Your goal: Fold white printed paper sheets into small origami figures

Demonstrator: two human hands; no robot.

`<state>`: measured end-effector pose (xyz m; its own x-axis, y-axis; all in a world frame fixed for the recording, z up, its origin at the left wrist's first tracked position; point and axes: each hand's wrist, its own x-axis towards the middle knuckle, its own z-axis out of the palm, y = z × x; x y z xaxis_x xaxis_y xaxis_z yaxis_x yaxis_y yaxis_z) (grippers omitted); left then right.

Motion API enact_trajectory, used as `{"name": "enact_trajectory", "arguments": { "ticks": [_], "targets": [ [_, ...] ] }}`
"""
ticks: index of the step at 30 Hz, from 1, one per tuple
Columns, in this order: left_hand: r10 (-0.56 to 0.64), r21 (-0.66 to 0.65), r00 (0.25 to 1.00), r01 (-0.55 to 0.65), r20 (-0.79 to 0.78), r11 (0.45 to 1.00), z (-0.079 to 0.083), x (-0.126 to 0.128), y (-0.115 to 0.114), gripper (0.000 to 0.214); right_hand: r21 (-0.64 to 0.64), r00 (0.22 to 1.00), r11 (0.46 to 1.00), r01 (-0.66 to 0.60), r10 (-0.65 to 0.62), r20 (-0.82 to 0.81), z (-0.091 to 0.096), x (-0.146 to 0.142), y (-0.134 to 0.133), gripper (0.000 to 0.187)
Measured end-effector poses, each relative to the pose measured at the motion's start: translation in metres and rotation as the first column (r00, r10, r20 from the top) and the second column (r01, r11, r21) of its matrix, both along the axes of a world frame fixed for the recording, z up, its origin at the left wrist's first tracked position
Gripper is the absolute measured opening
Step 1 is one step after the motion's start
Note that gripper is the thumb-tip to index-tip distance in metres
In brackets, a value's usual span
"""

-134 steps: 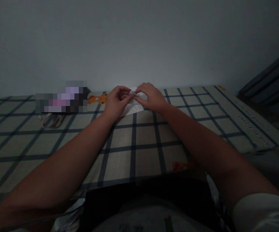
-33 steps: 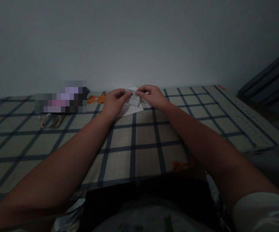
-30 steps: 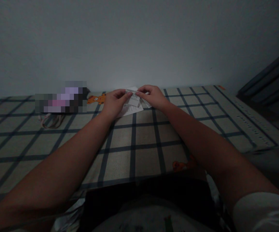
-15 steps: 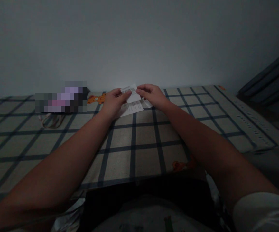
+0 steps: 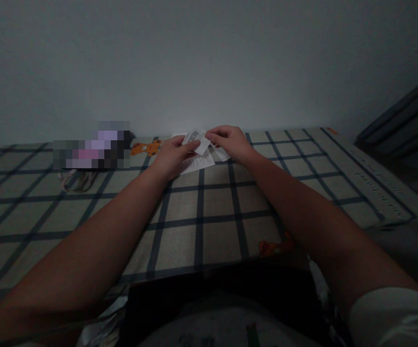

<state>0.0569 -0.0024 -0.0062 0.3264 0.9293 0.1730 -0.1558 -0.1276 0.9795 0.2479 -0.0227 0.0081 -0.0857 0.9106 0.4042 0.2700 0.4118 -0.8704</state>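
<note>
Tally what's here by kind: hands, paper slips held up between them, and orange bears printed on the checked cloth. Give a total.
Hands: 2, left hand and right hand
Held paper slip: 1
Orange bear prints: 2
Total: 5

No text can be read in full at this resolution. The small slip (image 5: 196, 140), pinched between the left hand (image 5: 171, 155) and the right hand (image 5: 231, 141) near the far edge of the checked surface (image 5: 216, 231), carries a dark printed band along its upper edge; we cannot resolve its characters. The sheet (image 5: 198, 163) lying flat below the hands shows rows of fine grey print, also illegible. A line of dark lettering (image 5: 377, 180) runs along the right edge of the surface; we cannot make out its words.
</note>
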Motion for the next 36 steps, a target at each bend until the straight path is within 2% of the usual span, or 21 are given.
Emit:
{"name": "enact_trajectory", "arguments": {
  "ticks": [4, 8, 10, 13, 19, 22, 26, 30, 33, 36],
  "targets": [
    [0.010, -0.009, 0.999, -0.010, 0.036, 1.000, 0.0029, -0.0003, -0.0002, 0.032, 0.010, 0.999, 1.000, -0.024, 0.024, 0.036, -0.0017, 0.0005, 0.0013, 0.028],
    [-0.027, -0.030, 0.999, 0.028, 0.022, 0.999, -0.0009, -0.0002, 0.0002, 0.032, 0.071, 0.993, 0.997, 0.012, -0.020, 0.119, -0.0002, 0.0018, 0.0000, 0.028],
    [-0.009, -0.005, 1.000, 0.009, 0.001, 1.000, -0.0029, -0.0002, 0.0002, 0.035, 0.084, 0.990, 0.996, 0.022, -0.033, 0.139, 0.0009, 0.0017, -0.0013, 0.029],
    [0.038, 0.051, 0.999, -0.037, -0.020, 0.998, -0.0034, -0.0005, -0.0004, 0.036, 0.082, 0.989, 0.996, 0.025, -0.037, 0.140, 0.0020, 0.0005, -0.0029, 0.030],
    [0.051, 0.045, 0.998, -0.049, -0.045, 0.998, -0.0006, -0.0008, -0.0016, 0.037, 0.081, 0.990, 0.996, 0.043, -0.054, 0.130, 0.0012, -0.0005, -0.0020, 0.028],
    [0.079, 0.096, 0.996, -0.074, -0.042, 0.993, 0.0010, -0.0005, -0.0027, 0.033, 0.080, 0.993, 0.995, 0.058, -0.066, 0.101, 0.0000, 0.0003, -0.0005, 0.027],
    [0.113, 0.124, 0.991, -0.103, -0.074, 0.987, 0.0030, -0.0007, -0.0043, 0.031, 0.011, 0.998, 0.999, 0.045, -0.045, 0.044, 0.0002, -0.0017, -0.0012, 0.019],
    [0.120, 0.119, 0.988, -0.108, -0.101, 0.987, 0.0036, -0.0007, -0.0056, 0.034, -0.064, 1.000, 0.998, -0.022, 0.023, 0.014, 0.0002, -0.0057, -0.0029, 0.016],
    [0.120, 0.139, 0.984, -0.102, -0.128, 0.985, 0.0024, -0.0004, -0.0058, 0.036, -0.041, 0.994, 0.997, -0.069, 0.072, 0.079, -0.0023, -0.0053, -0.0019, 0.020],
    [0.103, 0.152, 0.984, -0.080, -0.143, 0.985, -0.0001, -0.0006, -0.0039, 0.038, 0.024, 0.988, 0.999, -0.031, 0.027, 0.155, -0.0046, -0.0023, 0.0000, 0.024]
  ]
}}
